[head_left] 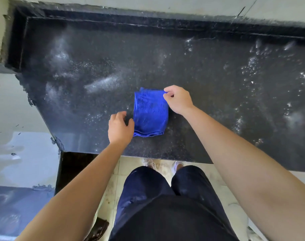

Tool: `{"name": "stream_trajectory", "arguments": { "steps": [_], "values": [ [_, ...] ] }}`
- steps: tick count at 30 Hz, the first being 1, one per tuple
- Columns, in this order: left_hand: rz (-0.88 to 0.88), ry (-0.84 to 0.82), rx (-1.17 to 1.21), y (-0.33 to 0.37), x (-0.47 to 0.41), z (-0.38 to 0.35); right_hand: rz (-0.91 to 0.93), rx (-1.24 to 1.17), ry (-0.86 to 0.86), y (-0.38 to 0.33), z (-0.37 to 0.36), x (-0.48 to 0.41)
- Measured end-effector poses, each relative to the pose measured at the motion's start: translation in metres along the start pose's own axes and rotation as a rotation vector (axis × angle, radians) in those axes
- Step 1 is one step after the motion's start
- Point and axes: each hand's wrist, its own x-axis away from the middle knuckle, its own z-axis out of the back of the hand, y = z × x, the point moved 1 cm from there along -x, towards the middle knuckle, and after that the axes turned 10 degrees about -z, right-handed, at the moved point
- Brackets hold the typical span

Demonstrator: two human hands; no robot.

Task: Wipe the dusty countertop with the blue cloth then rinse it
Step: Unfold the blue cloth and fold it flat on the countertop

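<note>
Head: dusty countertop (209,80), blue cloth (150,113)

Cloth (150,113) lay on surface (217,101), near its front edge. Left hand (120,126) sat just beside cloth's left side; right hand (178,100) at its far right corner. Wall (165,4) stood behind surface, floor (129,163) before it.

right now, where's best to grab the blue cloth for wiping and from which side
From above, palm flat on the middle of the blue cloth, fingers over its far edge. It lies folded into a flat pad on the countertop, so a whole-hand hold should keep the layers together. The pinch of the right hand on the far right corner would likely unfold it.
</note>
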Motion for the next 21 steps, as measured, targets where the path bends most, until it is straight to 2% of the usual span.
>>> {"name": "stream_trajectory", "arguments": {
  "steps": [2,5,8,12,17,19,21],
  "values": [
    [-0.178,-0.019,-0.100,0.018,-0.025,0.004,0.007,0.099,0.016,0.013,0.005,-0.003],
    [-0.454,-0.188,-0.280,0.044,-0.066,0.004,0.005,0.225,-0.020,0.020,0.004,-0.006],
    [-0.610,-0.331,-0.466,0.063,-0.094,-0.003,0.028,0.291,-0.029,0.020,-0.002,-0.009],
    [-0.645,-0.333,-0.598,0.074,-0.110,-0.008,0.032,0.260,-0.012,0.019,-0.001,-0.015],
    [-0.596,-0.296,-0.369,0.073,-0.109,0.005,0.037,0.086,0.080,0.019,0.019,-0.013],
    [-0.607,-0.262,-0.324,0.074,-0.106,0.013,0.041,0.074,0.037,0.014,0.027,-0.013],
    [-0.635,-0.239,-0.274,0.078,-0.103,0.021,0.039,0.057,-0.093,0.007,0.029,-0.013]
  ]
}}
